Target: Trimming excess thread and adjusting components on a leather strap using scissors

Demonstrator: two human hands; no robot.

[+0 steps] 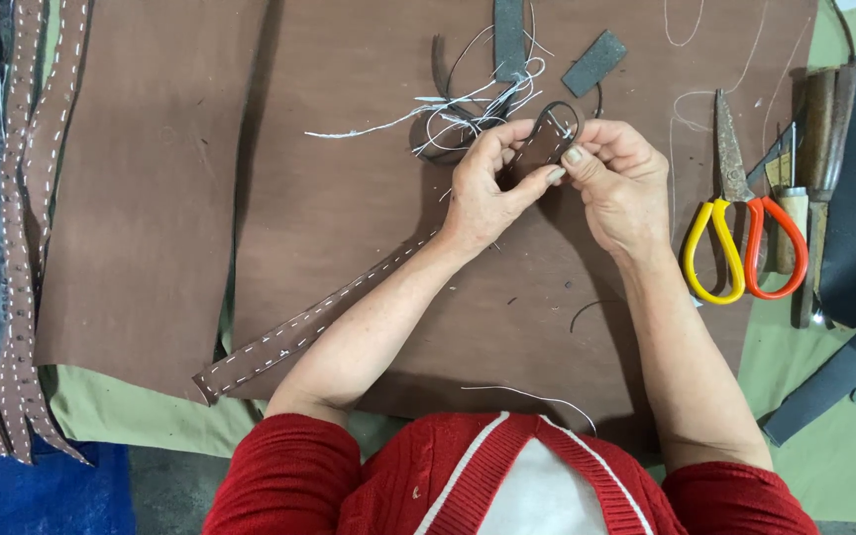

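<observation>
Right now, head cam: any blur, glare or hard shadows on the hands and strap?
Head view: sharp, no motion blur on the left hand, right hand or brown strap; light even, no glare; soft shadows under both forearms on the leather sheet; edges slightly stretched.

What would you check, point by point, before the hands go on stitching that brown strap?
1. Both hands on the work: ok. The left hand and right hand pinch the end of the brown leather strap between fingers and thumbs.
2. Strap free to feed: ok. Its stitched length runs under the left forearm to the near edge of the brown leather sheet.
3. Thread untangled: not ok. The white thread lies in a loose snarl just beyond the hands.
4. Needle in hand: cannot tell; too small to see.
5. Scissors within reach: ok. The scissors, with one yellow and one orange handle, lie shut beside the right hand.
</observation>
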